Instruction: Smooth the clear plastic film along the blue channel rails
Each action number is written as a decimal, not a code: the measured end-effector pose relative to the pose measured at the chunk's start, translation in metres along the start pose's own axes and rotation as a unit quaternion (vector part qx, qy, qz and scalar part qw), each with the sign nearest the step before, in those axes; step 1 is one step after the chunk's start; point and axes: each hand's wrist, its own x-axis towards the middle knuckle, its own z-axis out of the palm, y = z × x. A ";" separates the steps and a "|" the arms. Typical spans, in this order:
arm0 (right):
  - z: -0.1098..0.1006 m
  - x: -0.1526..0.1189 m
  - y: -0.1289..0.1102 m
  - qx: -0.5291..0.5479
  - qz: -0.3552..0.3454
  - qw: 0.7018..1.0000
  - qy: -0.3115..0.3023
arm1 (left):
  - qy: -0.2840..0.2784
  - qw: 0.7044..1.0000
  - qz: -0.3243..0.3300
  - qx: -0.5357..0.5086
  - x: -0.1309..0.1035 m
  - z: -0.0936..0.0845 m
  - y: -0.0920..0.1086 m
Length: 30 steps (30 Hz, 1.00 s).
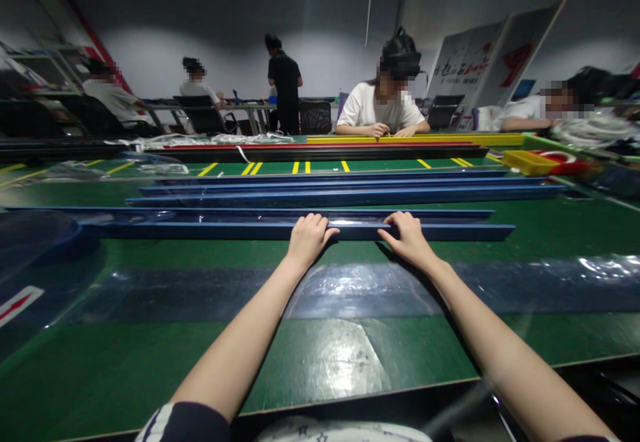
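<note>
A long, straight, dark-blue channel with upright side walls [357, 232] is laid crosswise directly at the hands, its long axis running from left to right. Its near wall is met by both the left hand [307, 239] and the right hand [410, 241], which are set well apart, so that neither is clearly nearer. The channel's right end is placed a moderate way beyond the right hand, whereas a longer stretch is extended leftward of the left hand. In each hand the fingers are bent over the near wall and the thumb is parted from them, pointed inward; whether the wall is firmly pinched cannot be told. Between the hands, a glossy patch is shown inside the channel. Beyond the hands, similar blue channels [350, 195] are aligned nearly parallel. On the body side of the hands, a broad, flat, clear plastic strip [360, 289] is spread beneath the forearms, on a smooth green tabletop [225, 362], and likewise directed left to right.
</note>
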 end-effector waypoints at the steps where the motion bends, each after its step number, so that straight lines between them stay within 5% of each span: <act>1: 0.000 0.000 0.000 -0.001 0.000 1.000 0.000 | 0.000 1.000 0.001 0.002 0.000 0.000 0.000; 30: -0.001 0.000 0.000 -0.005 -0.004 1.000 0.002 | 0.002 1.000 -0.001 0.007 0.000 0.000 0.001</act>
